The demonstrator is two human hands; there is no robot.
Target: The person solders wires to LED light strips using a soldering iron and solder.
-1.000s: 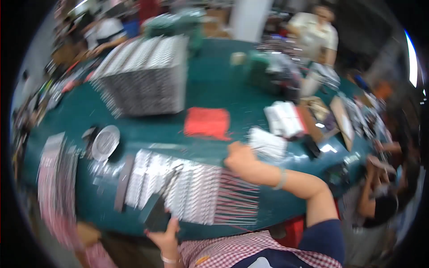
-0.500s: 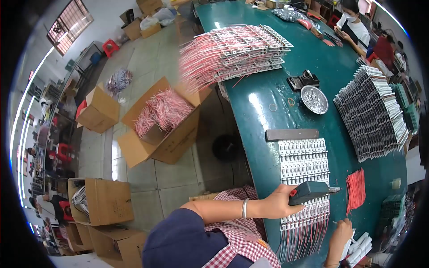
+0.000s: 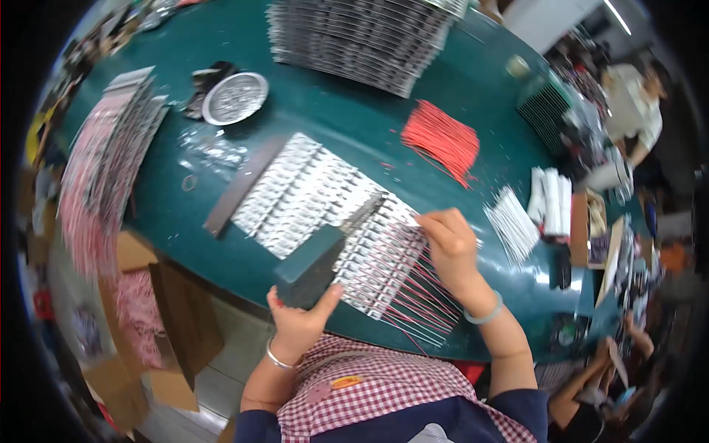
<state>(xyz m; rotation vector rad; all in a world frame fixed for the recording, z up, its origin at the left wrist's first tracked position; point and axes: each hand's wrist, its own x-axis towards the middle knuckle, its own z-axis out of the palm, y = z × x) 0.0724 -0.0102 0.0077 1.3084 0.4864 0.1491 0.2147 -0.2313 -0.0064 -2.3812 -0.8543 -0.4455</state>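
— So, what have my hands got hold of?

— My left hand (image 3: 295,325) is wrapped around the dark, blocky grip of a handheld tool (image 3: 314,262), thumb pressed up against its side. Its thin metal tip (image 3: 365,210) lies over a flat sheet of small silvery strips laid in tight rows (image 3: 317,199).

— And my right?

— My right hand (image 3: 452,247) has its fingertips (image 3: 427,221) bunched together, pinching at the edge of that sheet where thin red wires (image 3: 421,303) fan out toward me. I can't tell whether it grips one wire or several.

— Where does the sheet sit?

— It lies flat on the dark green, glossy tabletop (image 3: 354,122), slanting from the middle down toward the near edge. A long, dull grey flat bar (image 3: 240,184) rests along its far-left side.

— What else is around?

— A loose bundle of bright red cut wires (image 3: 443,140) lies beyond my right hand, well apart from it. A round, shiny metal dish (image 3: 235,97) sits at the far left, and a tall stack of ribbed grey sheets (image 3: 362,40) is at the far side. White bundled sticks (image 3: 513,225) lie just right of my right hand.
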